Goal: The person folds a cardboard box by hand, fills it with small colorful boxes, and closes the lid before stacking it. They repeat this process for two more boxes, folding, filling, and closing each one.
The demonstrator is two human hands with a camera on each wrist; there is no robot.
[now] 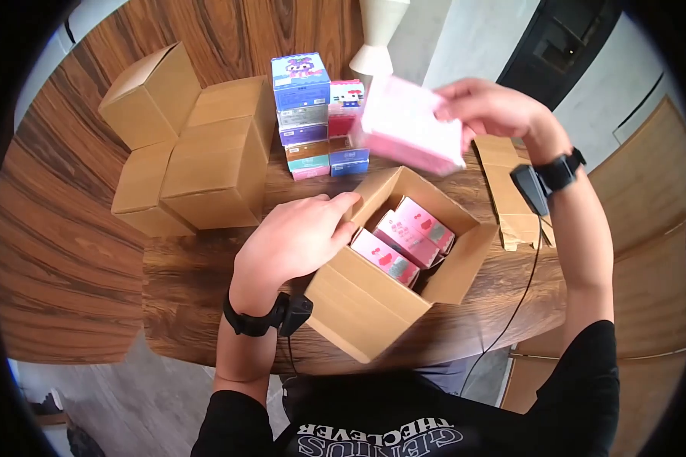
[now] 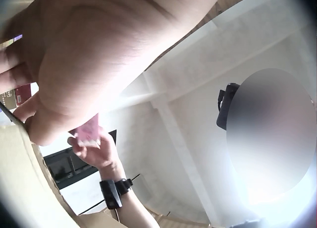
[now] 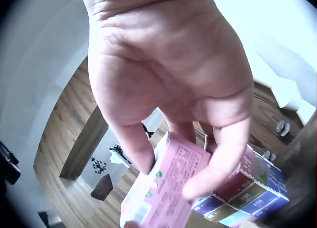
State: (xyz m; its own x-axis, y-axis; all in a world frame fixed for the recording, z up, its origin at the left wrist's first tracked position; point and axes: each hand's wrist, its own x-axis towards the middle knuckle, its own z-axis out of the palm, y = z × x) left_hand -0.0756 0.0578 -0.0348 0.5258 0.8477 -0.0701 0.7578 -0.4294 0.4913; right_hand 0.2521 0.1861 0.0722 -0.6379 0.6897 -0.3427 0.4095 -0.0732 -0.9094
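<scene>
My right hand [image 1: 503, 110] grips a pink box [image 1: 411, 126] in the air above the far right side of an open cardboard carton [image 1: 370, 297]. In the right wrist view, the fingers of the right hand [image 3: 168, 74] pinch the pink box [image 3: 171, 188] by its sides. Several pink boxes [image 1: 385, 255] stand inside the carton. My left hand [image 1: 293, 236] holds the carton's left rim, thumb and fingers at its edge. Close up in the left wrist view, the left hand [image 2: 84, 59] covers part of the carton rim.
Stacked small boxes, a blue one [image 1: 301, 87] on top, stand behind the carton. Brown cardboard boxes [image 1: 213, 167] are piled at the left. Flattened cardboard [image 1: 507, 190] lies at the right, near a black cable [image 1: 520, 305]. A white vase-like object [image 1: 373, 57] stands at the back.
</scene>
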